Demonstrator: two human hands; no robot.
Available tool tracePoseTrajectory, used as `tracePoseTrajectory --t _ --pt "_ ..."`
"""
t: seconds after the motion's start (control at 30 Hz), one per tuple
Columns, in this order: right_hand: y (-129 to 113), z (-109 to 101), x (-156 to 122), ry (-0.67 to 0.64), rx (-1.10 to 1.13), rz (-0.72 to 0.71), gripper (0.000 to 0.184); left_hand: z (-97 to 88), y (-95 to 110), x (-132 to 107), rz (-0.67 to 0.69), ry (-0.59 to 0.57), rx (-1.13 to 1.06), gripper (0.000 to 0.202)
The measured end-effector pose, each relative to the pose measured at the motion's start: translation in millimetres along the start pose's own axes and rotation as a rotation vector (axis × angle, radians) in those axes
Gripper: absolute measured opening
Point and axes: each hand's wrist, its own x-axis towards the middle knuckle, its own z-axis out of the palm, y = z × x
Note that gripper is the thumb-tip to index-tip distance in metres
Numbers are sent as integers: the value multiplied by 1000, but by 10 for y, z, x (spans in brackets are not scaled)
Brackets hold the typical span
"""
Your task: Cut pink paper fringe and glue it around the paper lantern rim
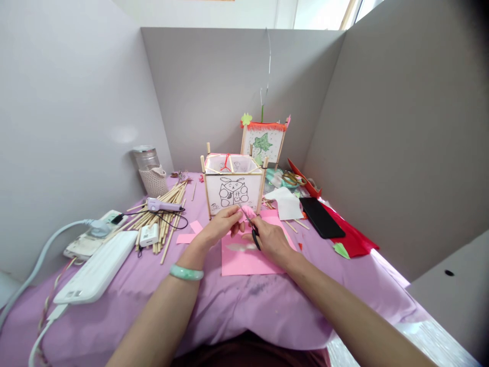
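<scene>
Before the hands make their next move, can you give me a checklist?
1. Black-handled metal scissors gripped by the right hand: ok.
2. Small bright-pink piece at the left hand's fingertips: ok.
3. Left fingers well clear of the thin metal blades: not ok, they look very close.
4. Blades open or shut: cannot tell, too small.
5. Lilac plastic tool with a black cord away from both hands: ok, it lies on pale wooden sticks.

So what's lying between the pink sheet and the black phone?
In the head view, two thin sticks, small reddish scraps and a white paper lie between the pink sheet and the black phone.
</scene>
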Motion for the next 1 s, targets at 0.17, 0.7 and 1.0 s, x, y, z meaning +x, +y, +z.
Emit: tracePoseTrajectory --t 0.17,0.7,1.0 --pt "10 -30 -8 -18 25 -16 30 -11 -2 7 14 26 11 25" --pt "-5 -18 -25 -40 -2 -19 33 -4 4 16 21 111 -37 26" --pt "0 26 -18 3 -3 4 25 -13 9 12 22 97 -54 25"
